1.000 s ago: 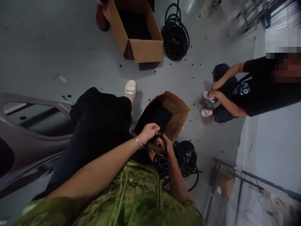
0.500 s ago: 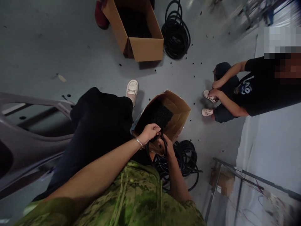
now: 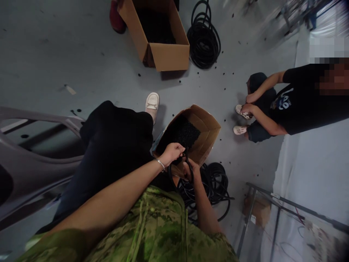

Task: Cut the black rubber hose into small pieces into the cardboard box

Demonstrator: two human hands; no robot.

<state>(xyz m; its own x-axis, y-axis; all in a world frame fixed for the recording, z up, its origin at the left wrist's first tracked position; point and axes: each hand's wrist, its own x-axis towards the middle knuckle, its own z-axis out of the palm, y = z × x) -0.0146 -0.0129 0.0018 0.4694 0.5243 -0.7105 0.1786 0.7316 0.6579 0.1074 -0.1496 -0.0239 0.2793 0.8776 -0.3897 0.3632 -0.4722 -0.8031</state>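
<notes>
My left hand [image 3: 172, 153] is closed in a pinch over the near side of an open cardboard box [image 3: 209, 127]. Between its fingers is a black hose [image 3: 170, 175], which curves down toward my lap. Just to the right, my right hand [image 3: 193, 169] is wrapped around what look like black-handled scissors [image 3: 191, 174], a dark loop showing around the fingers. The scissors' tips come close to my left fingertips; whether they touch the hose is too dark to tell. Small black cut pieces [image 3: 188, 131] lie in the box.
Coiled black hose [image 3: 218, 178] lies right of the box, and another coil [image 3: 204, 43] beside a larger carton [image 3: 171, 56] ahead. A person [image 3: 305, 98] crouches at right. A metal frame [image 3: 275, 196] stands lower right, a grey chair [image 3: 40, 145] at left. Black bits dot the floor.
Almost nothing differs. My hands have shifted very slightly left, still together over the box with the hose and scissors.
</notes>
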